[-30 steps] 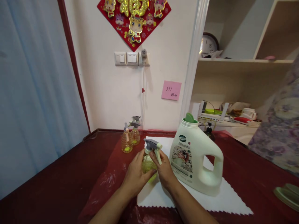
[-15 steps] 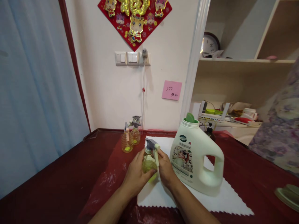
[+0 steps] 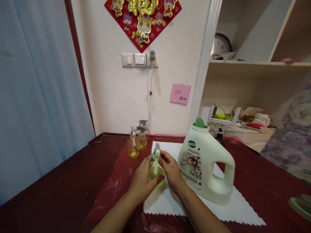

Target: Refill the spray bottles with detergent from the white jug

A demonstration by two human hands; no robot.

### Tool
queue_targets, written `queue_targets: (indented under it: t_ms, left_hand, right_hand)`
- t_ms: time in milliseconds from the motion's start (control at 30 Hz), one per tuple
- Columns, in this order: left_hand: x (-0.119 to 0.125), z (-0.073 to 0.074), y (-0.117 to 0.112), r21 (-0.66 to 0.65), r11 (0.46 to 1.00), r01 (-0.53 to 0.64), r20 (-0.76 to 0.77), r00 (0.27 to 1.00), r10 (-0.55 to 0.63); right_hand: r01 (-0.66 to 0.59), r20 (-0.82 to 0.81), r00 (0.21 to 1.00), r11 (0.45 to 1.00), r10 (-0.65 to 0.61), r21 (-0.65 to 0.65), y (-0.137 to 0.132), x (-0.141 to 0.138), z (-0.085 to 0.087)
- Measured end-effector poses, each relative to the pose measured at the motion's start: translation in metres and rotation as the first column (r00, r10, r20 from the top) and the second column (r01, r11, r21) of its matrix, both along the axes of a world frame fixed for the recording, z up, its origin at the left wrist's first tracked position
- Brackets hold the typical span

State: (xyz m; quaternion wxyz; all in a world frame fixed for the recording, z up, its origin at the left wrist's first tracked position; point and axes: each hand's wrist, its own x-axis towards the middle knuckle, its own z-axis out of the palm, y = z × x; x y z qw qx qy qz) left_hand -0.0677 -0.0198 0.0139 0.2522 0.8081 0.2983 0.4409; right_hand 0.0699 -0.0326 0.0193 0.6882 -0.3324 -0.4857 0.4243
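Note:
A small yellow-green spray bottle (image 3: 155, 168) with a grey trigger head stands on a white cloth (image 3: 218, 207). My left hand (image 3: 141, 181) is wrapped round its body. My right hand (image 3: 171, 171) grips the neck just under the head, fingers closed on the collar. The nozzle and trigger now face me. A large pale-green detergent jug (image 3: 206, 165) with a handle and green cap stands right beside my right hand.
Two more small amber spray bottles (image 3: 136, 144) stand at the back near the wall. The table (image 3: 60, 187) is dark red with a red plastic sheet (image 3: 114, 187) under the cloth. A flowered garment (image 3: 289, 139) of someone is at right. Shelves with clutter lie behind.
The spray head has turned: its nozzle pointed right a second ago and now faces me. My right hand has twisted with it. The left hand has held the bottle still.

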Motion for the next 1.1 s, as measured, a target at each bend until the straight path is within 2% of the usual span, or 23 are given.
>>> queue_targets:
  t_ms: [167,367,600,767,933,1100]
  left_hand:
    - [-0.001,-0.002,0.001,-0.028,1.000,0.012,0.018,1.000,-0.012]
    - [-0.001,0.000,-0.002,0.002,1.000,-0.012,0.005,1.000,0.011]
    - [-0.003,-0.004,0.000,-0.124,0.989,-0.083,-0.090,0.993,0.072]
    - [-0.003,-0.008,0.004,-0.106,0.992,-0.074,-0.097,0.993,0.064]
    - [-0.002,-0.009,0.005,-0.092,0.991,-0.093,-0.089,0.992,0.085]
    - [0.001,-0.006,0.002,-0.206,0.975,-0.086,-0.019,0.996,0.084]
  right_hand:
    - [0.022,0.004,1.000,1.000,-0.022,0.012,0.001,-0.001,0.000]
    - [0.003,0.040,0.999,1.000,-0.003,-0.012,-0.004,0.003,0.007]
    - [0.010,0.063,0.998,1.000,-0.010,0.010,-0.003,0.005,0.009]
    - [-0.012,0.110,0.994,1.000,0.011,0.011,-0.004,0.007,0.012]
    - [0.028,0.132,0.991,1.000,-0.028,-0.003,0.001,0.008,0.005]
    - [-0.002,0.206,0.978,1.000,0.007,-0.024,-0.002,0.005,0.004]
